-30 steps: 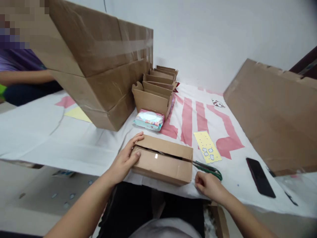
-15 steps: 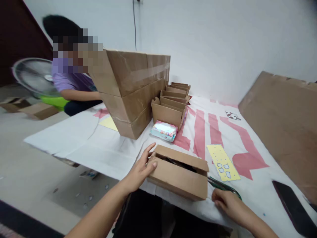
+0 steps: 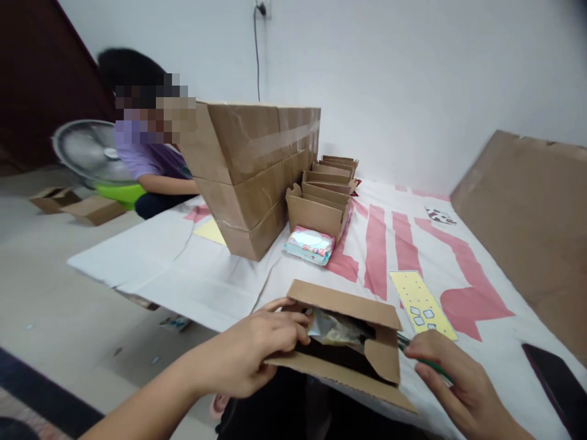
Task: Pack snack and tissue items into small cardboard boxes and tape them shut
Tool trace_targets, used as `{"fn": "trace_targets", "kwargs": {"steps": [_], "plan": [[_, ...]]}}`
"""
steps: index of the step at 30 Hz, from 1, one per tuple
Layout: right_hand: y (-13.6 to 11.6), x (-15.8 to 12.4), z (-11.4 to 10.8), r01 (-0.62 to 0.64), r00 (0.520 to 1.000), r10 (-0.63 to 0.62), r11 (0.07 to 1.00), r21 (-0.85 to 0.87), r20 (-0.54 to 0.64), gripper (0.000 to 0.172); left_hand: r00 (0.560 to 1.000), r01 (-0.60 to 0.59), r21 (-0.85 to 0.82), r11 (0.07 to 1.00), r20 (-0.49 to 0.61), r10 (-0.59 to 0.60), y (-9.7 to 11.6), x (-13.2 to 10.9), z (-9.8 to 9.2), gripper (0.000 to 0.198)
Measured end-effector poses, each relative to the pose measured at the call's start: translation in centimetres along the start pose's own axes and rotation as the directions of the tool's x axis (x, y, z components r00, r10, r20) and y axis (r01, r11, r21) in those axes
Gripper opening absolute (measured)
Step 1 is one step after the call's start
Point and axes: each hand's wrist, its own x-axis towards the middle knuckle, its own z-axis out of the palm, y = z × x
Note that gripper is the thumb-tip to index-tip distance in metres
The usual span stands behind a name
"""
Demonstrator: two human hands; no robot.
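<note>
A small cardboard box (image 3: 389, 357) sits at the table's near edge with its long top flaps folded open. Inside it lies a crumpled clear plastic bag (image 3: 337, 329) with something pale in it. My left hand (image 3: 263, 342) grips the box's left end, with the fingertips over the opening and the thumb beneath the near flap. Just right of the box, my right hand (image 3: 452, 373) closes around green-handled scissors (image 3: 439, 370). Most of the scissors are hidden by the fingers.
Stacked taped cartons (image 3: 257, 146) stand left of centre, beside a row of open boxes (image 3: 316, 205) and a wipes packet (image 3: 310, 244). A yellow card (image 3: 419, 299), a phone (image 3: 553, 379) and a large cardboard sheet (image 3: 527, 214) are at right. A person (image 3: 153, 162) sits behind the cartons.
The box's flaps have opened wider, showing the bag inside. My left hand has moved from the box's side onto its opening. My right hand has moved up onto the scissors.
</note>
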Motion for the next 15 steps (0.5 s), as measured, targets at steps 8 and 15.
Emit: {"fn": "trace_targets", "kwargs": {"steps": [8,15], "plan": [[-1.0,3.1,0.1,0.191,0.888,-0.165,0.981,-0.019,0.43,0.045,0.995,-0.081,0.309,0.947,0.077,0.06,1.1,0.6,-0.4,0.037],[-1.2,3.8,-0.4,0.207,0.862,-0.125,0.971,-0.116,0.49,0.056,0.991,-0.131,0.442,0.887,0.057,0.118,1.5,0.1,-0.2,0.031]]}}
